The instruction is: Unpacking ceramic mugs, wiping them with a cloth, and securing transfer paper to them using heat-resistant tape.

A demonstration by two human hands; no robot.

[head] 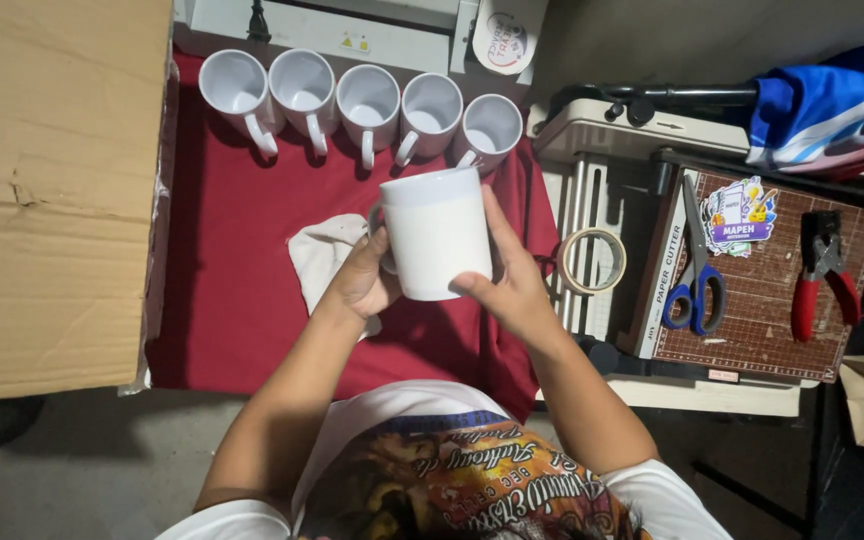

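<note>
A cardboard box (52,190) sat at the red cloth's (242,300) left edge. Left hand (364,280) gripped the white mug (436,235) by its handle side, right hand (512,285) wrapped its other side, held above the cloth's middle. Five mugs (367,105) lined the back edge, scissors (697,285) further right.

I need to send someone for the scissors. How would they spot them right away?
Look right of the red cloth to the paper cutter board with its brown grid. The scissors lie along its left edge, blades pointing away. Their blue handles set them apart from the red-handled pliers further right.
</note>
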